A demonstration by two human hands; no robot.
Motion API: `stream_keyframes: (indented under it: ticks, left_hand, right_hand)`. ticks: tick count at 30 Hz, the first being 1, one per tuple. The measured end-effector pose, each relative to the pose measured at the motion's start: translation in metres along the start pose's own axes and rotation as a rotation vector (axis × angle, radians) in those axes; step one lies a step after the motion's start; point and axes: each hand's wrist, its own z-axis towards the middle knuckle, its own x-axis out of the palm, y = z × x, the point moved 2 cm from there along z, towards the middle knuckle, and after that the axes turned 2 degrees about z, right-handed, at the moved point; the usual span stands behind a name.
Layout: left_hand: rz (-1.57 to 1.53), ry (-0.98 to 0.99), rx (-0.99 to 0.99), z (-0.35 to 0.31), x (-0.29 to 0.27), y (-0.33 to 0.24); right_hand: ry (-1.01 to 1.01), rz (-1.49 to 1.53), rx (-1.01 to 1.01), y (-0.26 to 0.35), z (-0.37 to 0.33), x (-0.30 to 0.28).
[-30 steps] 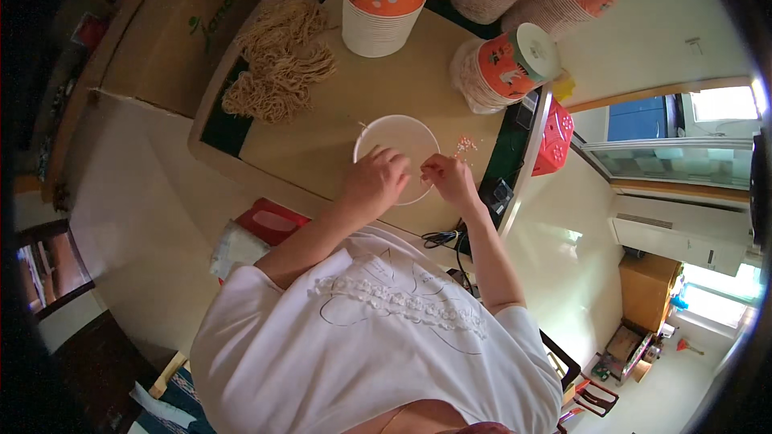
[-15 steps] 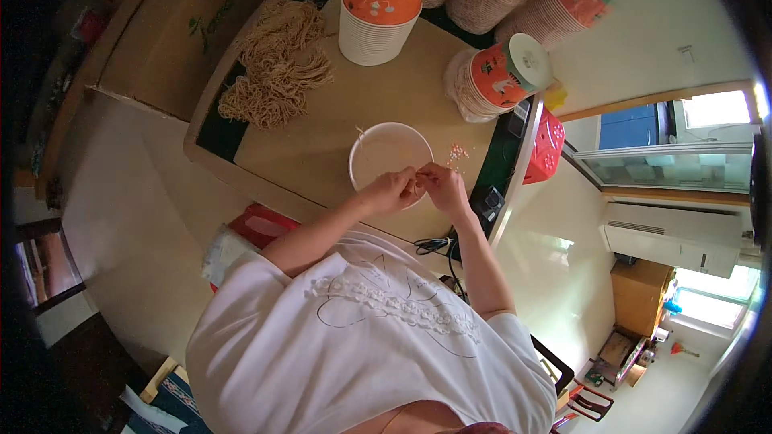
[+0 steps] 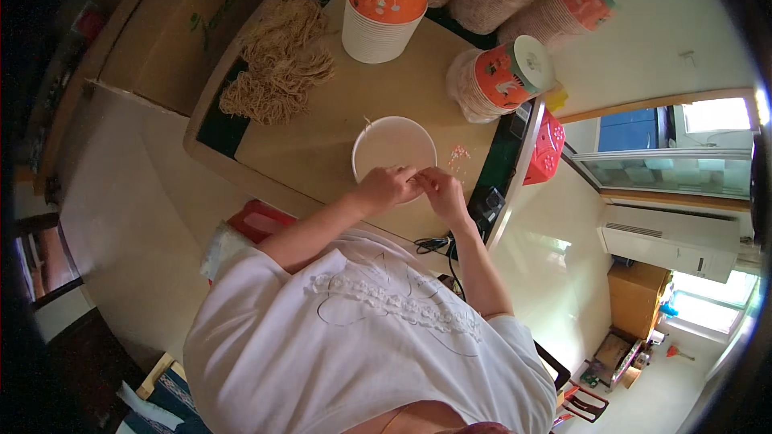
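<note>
Meeting over near side of white tub (image 3: 388, 145), L hand (image 3: 384, 188) & R hand (image 3: 443, 193) bend fingers inward; can't tell what's gripped. Pink/white bits (image 3: 459, 153) just R.

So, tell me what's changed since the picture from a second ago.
The left hand has moved right and nearer the body, the right hand slightly left; the two now meet over the near side of the white tub. What they pinch, if anything, is too small to tell. The tub, beige strings and stacked paper cups stayed put.
</note>
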Motion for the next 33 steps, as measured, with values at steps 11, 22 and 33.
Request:
stream_keyframes:
  ticks: [11, 22, 33]
  left_hand:
    - [-0.623, 0.104, -0.502, -0.001, 0.02, 0.024]
    - [-1.206, 0.306, -1.185, 0.001, 0.031, 0.039]
    - [-1.223, 0.269, -1.121, -0.003, 0.034, 0.044]
  right_hand:
    - [-0.186, 0.133, 0.098, -0.003, -0.014, 0.015]
    - [-0.445, 0.227, 0.004, 0.009, -0.027, 0.033]
    - [-0.408, 0.087, 0.004, 0.005, -0.032, 0.033]
